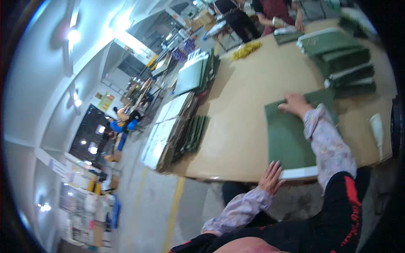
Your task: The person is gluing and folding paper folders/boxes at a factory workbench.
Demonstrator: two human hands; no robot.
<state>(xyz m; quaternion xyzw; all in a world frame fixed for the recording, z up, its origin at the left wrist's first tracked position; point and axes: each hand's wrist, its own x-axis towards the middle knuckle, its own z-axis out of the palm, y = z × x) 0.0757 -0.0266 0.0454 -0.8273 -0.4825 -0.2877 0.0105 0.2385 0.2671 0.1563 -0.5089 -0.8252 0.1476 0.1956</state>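
A flat dark-green sheet (pixel 289 139) with a white strip (pixel 300 173) along its near edge lies on the brown-topped table in front of me. My left hand (pixel 271 178) rests at the sheet's near left corner, beside the white strip, fingers extended. Near the far edge, my right hand (pixel 296 105) lies on the sheet with its fingers somewhat bent and apart. Neither hand shows anything gripped. My right forearm, in a flowered sleeve, hides part of the sheet's right side.
Stacked green pieces (pixel 344 55) lie at the table's far right. White and green stacks (pixel 171 126) line its left edge. A white squeeze bottle (pixel 376 128) lies on the right, a yellow bundle (pixel 246 50) at the back. A co-worker (pixel 276 17) stands across the table (pixel 236 126).
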